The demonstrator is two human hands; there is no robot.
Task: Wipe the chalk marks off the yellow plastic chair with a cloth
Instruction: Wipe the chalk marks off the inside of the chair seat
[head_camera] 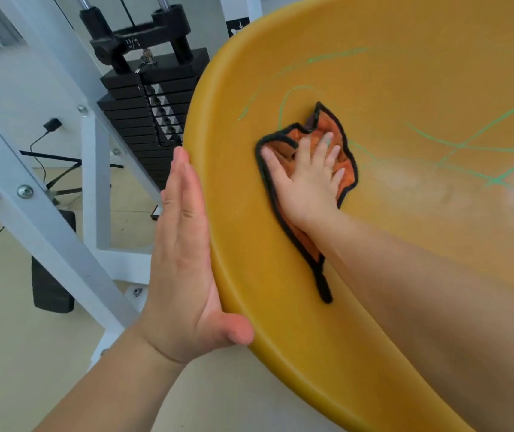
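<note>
Both flat with straight fingers, left hand (184, 257) presses chair (218, 88) rim, right hand (305, 173) half-hides cloth (321, 126), perhaps covering chalk marks (461, 146)

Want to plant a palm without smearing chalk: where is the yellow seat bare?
Bare: the strip of yellow plastic chair between its rim by the left hand and the orange black-edged cloth under the right hand. Crowded: green chalk lines above and right of the cloth.
</note>
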